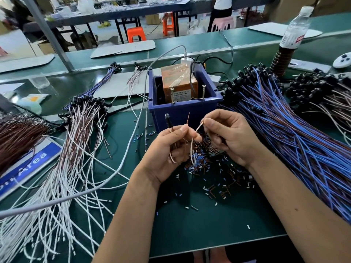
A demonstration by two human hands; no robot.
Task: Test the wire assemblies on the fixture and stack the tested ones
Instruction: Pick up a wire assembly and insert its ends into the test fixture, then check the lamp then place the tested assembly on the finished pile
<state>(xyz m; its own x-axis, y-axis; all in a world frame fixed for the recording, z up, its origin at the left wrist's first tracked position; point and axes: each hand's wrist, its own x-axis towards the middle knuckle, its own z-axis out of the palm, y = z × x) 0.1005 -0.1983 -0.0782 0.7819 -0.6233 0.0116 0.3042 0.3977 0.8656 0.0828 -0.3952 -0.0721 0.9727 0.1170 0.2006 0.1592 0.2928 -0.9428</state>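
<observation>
My left hand (167, 149) grips one wire assembly (192, 147): its black LED holder (168, 120) sticks up beside the thumb, and a red wire end points up between thumb and finger. My right hand (226, 135) pinches the tip of that assembly's white wire, which loops down between both hands. Just behind the hands stands the test fixture, a blue box (182, 111) holding an orange transformer (179, 82) with two upright screws (172, 95) at its front rim. A fanned stack of white-and-brown assemblies (79, 133) lies to the left.
A big heap of blue-and-brown assemblies (284, 130) covers the right side, with more black-headed ones (319, 92) behind. Cut insulation bits (209, 168) litter the green mat. A grey cable (133, 130) crosses the left. A bottle (294, 29) stands at the back right.
</observation>
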